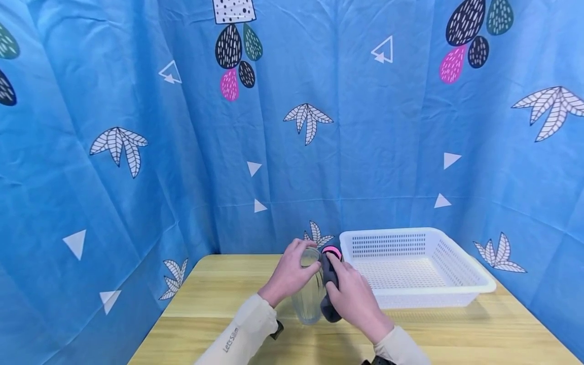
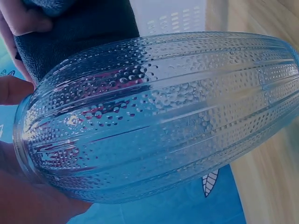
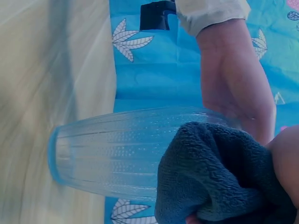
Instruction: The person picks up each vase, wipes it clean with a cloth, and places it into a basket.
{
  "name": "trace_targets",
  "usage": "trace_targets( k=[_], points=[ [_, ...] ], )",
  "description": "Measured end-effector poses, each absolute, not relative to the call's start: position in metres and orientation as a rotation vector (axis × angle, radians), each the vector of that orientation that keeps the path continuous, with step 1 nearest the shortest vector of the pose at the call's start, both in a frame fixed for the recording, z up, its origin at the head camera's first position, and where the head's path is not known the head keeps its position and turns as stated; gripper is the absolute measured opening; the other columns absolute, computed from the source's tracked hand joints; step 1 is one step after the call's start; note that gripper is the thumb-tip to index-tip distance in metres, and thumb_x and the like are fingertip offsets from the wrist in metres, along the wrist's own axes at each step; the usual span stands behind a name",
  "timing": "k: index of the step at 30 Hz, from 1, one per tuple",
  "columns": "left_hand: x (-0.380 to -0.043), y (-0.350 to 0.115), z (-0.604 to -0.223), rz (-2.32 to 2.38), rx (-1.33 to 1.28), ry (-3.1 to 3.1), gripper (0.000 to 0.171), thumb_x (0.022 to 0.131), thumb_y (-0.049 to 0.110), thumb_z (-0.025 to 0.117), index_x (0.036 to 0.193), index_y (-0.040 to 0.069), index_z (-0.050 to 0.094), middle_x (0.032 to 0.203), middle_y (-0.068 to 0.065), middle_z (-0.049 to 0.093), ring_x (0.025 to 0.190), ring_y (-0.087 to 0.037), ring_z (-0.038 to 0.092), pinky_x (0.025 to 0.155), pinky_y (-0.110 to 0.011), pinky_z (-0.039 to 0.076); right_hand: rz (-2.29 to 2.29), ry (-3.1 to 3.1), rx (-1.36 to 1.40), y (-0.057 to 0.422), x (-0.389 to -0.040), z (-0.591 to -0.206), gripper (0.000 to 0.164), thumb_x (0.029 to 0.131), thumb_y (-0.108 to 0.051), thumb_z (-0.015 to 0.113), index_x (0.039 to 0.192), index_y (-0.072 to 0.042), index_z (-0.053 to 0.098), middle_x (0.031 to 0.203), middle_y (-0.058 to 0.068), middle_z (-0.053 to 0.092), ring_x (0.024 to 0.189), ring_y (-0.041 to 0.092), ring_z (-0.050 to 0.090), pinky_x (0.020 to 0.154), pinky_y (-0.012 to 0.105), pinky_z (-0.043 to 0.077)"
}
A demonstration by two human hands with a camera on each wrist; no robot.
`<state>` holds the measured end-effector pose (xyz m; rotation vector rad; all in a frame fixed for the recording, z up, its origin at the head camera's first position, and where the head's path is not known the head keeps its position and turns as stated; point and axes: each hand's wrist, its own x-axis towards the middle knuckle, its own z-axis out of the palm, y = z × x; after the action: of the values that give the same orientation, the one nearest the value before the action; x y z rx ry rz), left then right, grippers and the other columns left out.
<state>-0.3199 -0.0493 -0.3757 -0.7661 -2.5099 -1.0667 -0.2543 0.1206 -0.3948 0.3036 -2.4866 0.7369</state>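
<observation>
A clear ribbed glass vase (image 1: pixel 308 304) with a dimpled surface stands on the table, its base at the wood in the right wrist view. My left hand (image 1: pixel 288 271) grips it around the neck, thumb and fingers at the rim. Just to the right, my right hand (image 1: pixel 355 296) holds a bunched dark grey cloth (image 3: pixel 205 172) of towel-like fabric. A pink band shows at the top of the cloth in the head view. The cloth is beside the vase's upper part and overlaps it in both wrist views.
A white perforated plastic basket (image 1: pixel 412 291) sits on the wooden table (image 1: pixel 223 289), right behind my right hand. Blue patterned curtain (image 1: pixel 292 167) hangs around the table's back and sides.
</observation>
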Motion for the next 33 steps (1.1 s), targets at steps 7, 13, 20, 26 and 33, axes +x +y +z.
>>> trace_targets(
  k=[7,13,20,26,33],
  points=[
    [-0.322,-0.049,-0.377,-1.058,-0.765,-2.498,0.044,0.089,0.029,0.063,0.132,0.021,0.06,0.124,0.004,0.056,0.118,-0.019,0.049,0.097,-0.046,0.045,0.847,-2.637,0.322,0.122,-0.261,-0.405,0.063,0.091,-0.012,0.064,0.15,-0.006,0.045,0.127,0.023,0.064,0.098,0.03,0.066,0.077,0.046,0.054],
    [-0.324,-0.051,-0.38,-1.06,-0.767,-2.493,0.04,0.094,0.039,0.062,0.131,0.022,0.06,0.126,0.005,0.057,0.124,-0.021,0.049,0.102,-0.048,0.044,0.973,-2.752,0.376,0.124,-0.268,-0.428,0.064,0.09,-0.012,0.062,0.15,0.003,0.042,0.125,0.029,0.064,0.093,0.027,0.067,0.074,0.043,0.053],
    [-0.324,-0.049,-0.381,-1.081,-0.777,-2.496,0.042,0.097,0.045,0.061,0.132,0.022,0.058,0.132,0.003,0.054,0.128,-0.023,0.049,0.103,-0.05,0.043,0.917,-2.878,0.412,0.128,-0.275,-0.45,0.06,0.09,-0.015,0.064,0.145,0.005,0.048,0.123,0.031,0.065,0.1,0.04,0.067,0.079,0.05,0.053],
    [-0.323,-0.049,-0.381,-1.092,-0.713,-2.535,0.048,0.094,0.052,0.062,0.132,0.024,0.055,0.121,0.0,0.044,0.106,-0.019,0.051,0.092,-0.041,0.046,0.959,-2.833,0.367,0.129,-0.275,-0.445,0.057,0.089,-0.014,0.064,0.142,0.003,0.053,0.121,0.028,0.066,0.093,0.03,0.067,0.075,0.044,0.052],
    [-0.321,-0.052,-0.378,-1.095,-0.701,-2.53,0.048,0.091,0.051,0.067,0.13,0.023,0.057,0.122,-0.001,0.051,0.109,-0.022,0.055,0.093,-0.042,0.047,0.953,-2.768,0.318,0.129,-0.265,-0.423,0.057,0.089,-0.015,0.064,0.144,-0.004,0.053,0.12,0.02,0.069,0.085,0.02,0.064,0.072,0.042,0.051]
  ],
)
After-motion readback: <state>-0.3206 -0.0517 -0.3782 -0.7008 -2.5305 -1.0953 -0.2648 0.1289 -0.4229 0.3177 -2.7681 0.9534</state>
